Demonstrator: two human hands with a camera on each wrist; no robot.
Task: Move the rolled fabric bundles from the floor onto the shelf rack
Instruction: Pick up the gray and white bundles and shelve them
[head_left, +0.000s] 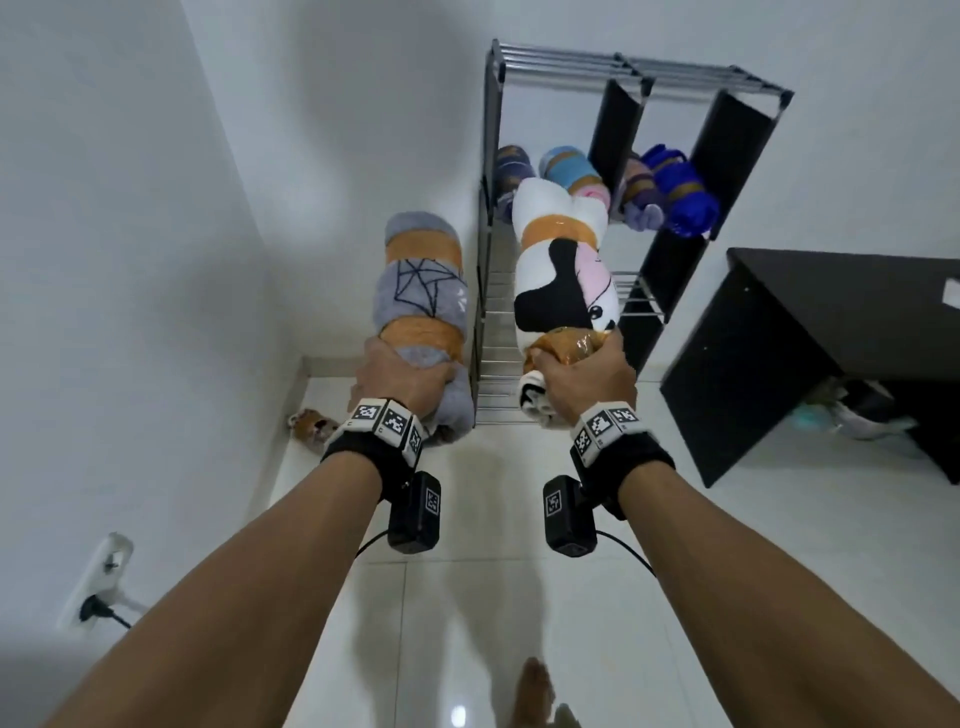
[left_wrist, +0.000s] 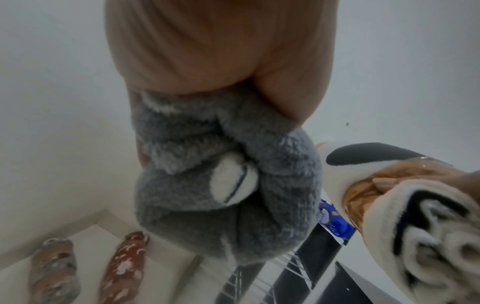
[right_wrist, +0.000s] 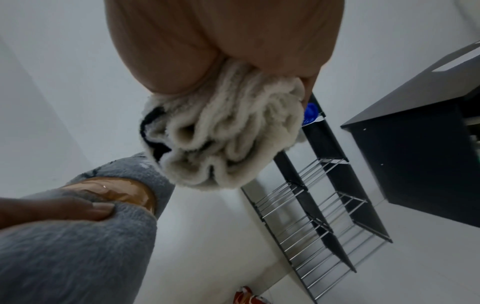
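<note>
My left hand (head_left: 400, 379) grips the near end of a grey rolled bundle (head_left: 423, 280) bound with brown tape, held up left of the black shelf rack (head_left: 670, 270). Its fluffy end (left_wrist: 226, 185) fills the left wrist view. My right hand (head_left: 582, 379) grips a white, black and pink rolled bundle (head_left: 561, 260) by its taped end, pointing at the rack's upper shelf. Its folded white end (right_wrist: 223, 135) shows in the right wrist view. Several rolled bundles (head_left: 571, 171) lie on the upper shelf. Two patterned bundles (left_wrist: 122, 267) lie on the floor by the wall.
A black desk (head_left: 810, 332) stands right of the rack. White walls close the left side and corner, with a power socket (head_left: 98, 582) low on the left. The rack's lower wire shelves (right_wrist: 319, 216) hold nothing. The floor is white tile.
</note>
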